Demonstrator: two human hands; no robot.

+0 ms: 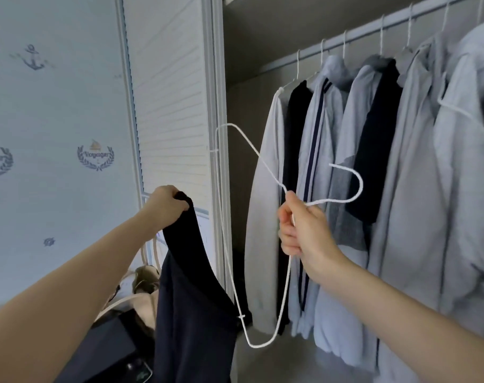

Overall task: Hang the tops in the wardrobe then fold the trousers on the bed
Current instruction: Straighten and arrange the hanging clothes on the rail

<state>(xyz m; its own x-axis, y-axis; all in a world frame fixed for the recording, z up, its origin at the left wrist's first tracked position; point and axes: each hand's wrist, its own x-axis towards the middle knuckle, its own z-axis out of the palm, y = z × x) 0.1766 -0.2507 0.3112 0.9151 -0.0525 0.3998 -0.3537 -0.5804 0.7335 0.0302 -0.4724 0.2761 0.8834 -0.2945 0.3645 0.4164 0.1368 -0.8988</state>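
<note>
Currently, wardrobe [263,78]: open, its rail [373,31] carrying a row of hung shirts and jackets [418,167], so part of the hanging looks done. Dark top [191,299]: off the rail, dangling at the wardrobe's left edge, pinched at one shoulder by the left hand [166,203]. White hanger [235,244]: empty, turned sideways, neck gripped in the right hand [301,225]. Outstanding: threading, hanging, trousers; bed barely visible.

Pale nautical wallpaper [55,120] meets a white louvred door [169,92] in soft daylight.
</note>
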